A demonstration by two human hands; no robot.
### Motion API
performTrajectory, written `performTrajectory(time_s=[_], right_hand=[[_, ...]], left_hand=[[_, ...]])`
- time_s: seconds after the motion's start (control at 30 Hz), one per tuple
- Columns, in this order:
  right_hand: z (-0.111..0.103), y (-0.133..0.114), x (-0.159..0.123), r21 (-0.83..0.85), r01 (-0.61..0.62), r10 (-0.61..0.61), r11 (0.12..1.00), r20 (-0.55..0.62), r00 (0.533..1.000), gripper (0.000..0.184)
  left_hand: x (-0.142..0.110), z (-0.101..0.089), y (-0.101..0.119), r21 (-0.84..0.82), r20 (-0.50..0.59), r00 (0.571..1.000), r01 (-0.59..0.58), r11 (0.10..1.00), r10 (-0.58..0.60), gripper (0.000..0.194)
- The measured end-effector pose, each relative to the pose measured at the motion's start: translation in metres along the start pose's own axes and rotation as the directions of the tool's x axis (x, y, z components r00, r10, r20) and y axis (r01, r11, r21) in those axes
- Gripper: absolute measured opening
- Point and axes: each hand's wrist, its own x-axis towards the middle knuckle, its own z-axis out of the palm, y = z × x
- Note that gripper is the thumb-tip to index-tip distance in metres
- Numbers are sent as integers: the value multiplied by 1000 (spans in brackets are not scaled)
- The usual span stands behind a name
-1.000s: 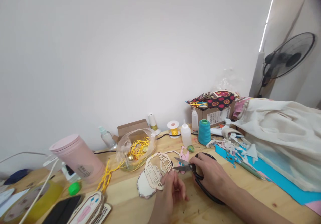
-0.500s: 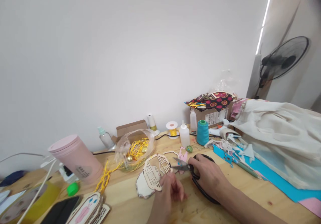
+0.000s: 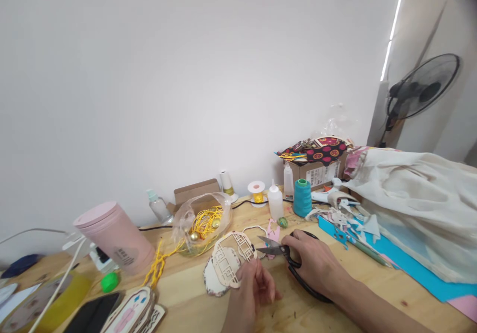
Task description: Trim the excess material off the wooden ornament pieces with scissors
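Note:
Between the thumb and fingers of my left hand [image 3: 257, 281] is the edge of a cut-out wooden lattice piece [image 3: 225, 261], a pale rounded frame with thin bars. A white rounded piece with a patterned rim [image 3: 214, 283] lies behind and below it; whether it touches my hand I cannot tell. My right hand [image 3: 315, 261] is wrapped round the black handles of a pair of scissors [image 3: 274, 247]. Their blades stand slightly apart and point left, just right of the lattice piece. A pink paper scrap [image 3: 273, 231] lies beyond the blades.
Behind my hands stand a glue bottle [image 3: 275, 204], a teal thread spool [image 3: 302, 198] and a bag of yellow cord [image 3: 203, 223]. A pink tumbler [image 3: 115, 238], a phone [image 3: 93, 313] and stacked wooden pieces [image 3: 130, 310] are at left. Paper scraps [image 3: 343, 218] and cream cloth [image 3: 410, 194] lie right.
The scissors have drawn slightly back from the lattice piece, and their blades are wider apart. My left hand keeps its hold on the piece. The whole view has shifted a little.

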Motion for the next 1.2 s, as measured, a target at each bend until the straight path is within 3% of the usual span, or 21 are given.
performTrajectory(time_s=[0.6, 0.8, 0.9, 1.03, 1.2], right_hand=[[1, -1, 1, 9, 16, -16, 1000, 17, 1000, 28], [2, 1, 8, -23, -86, 85, 996, -31, 996, 19], [1, 4, 6, 3, -62, 62, 998, -51, 997, 20], [0, 7, 2, 43, -8, 10, 999, -41, 999, 26], [-2, 3, -1, 72, 41, -40, 997, -13, 999, 31]], left_hand=[[-1, -1, -1, 36, 22, 1000, -2, 999, 1, 37], [-12, 10, -15, 239, 104, 994, 8, 971, -34, 42], [-10, 9, -15, 166, 112, 994, -3, 986, -16, 42], [-1, -1, -7, 110, 34, 999, -32, 993, 28, 40], [1, -5, -3, 94, 23, 1000, -11, 995, 8, 42]])
